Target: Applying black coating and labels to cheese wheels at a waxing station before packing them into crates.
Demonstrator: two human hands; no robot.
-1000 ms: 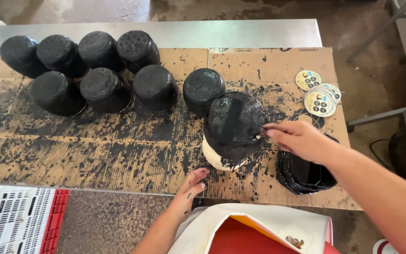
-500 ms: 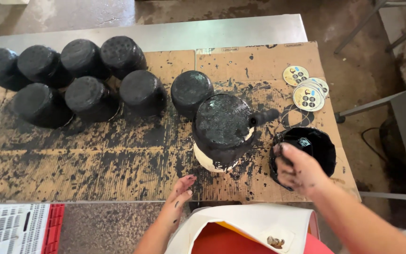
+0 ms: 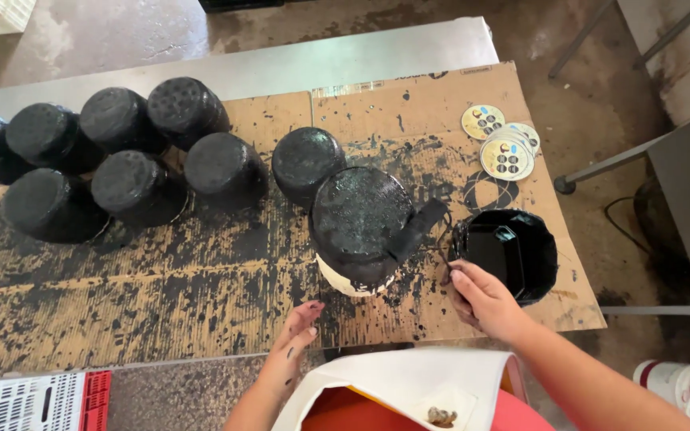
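An upturned pot (image 3: 361,227), wet black on top with a bare cream band near its base, stands on paint-spattered cardboard (image 3: 201,295). A black-loaded brush (image 3: 418,226) leans against its right side. My right hand (image 3: 485,299) rests at the near left rim of a black paint bowl (image 3: 513,251), fingers curled against it; whether it grips the rim is unclear. My left hand (image 3: 293,339), smeared with paint, lies flat with fingers apart on the cardboard's front edge, just below the pot.
Several black-painted upturned pots (image 3: 121,152) stand in rows at the left, one more (image 3: 305,160) behind the wet pot. Round stickers (image 3: 505,144) lie at the back right. A white and red crate (image 3: 33,399) sits at the lower left, a white bucket (image 3: 684,387) at the lower right.
My right hand left the brush against the pot and dropped down to the paint bowl's near rim. My left hand stayed at the cardboard's front edge. The camera view shifted slightly.
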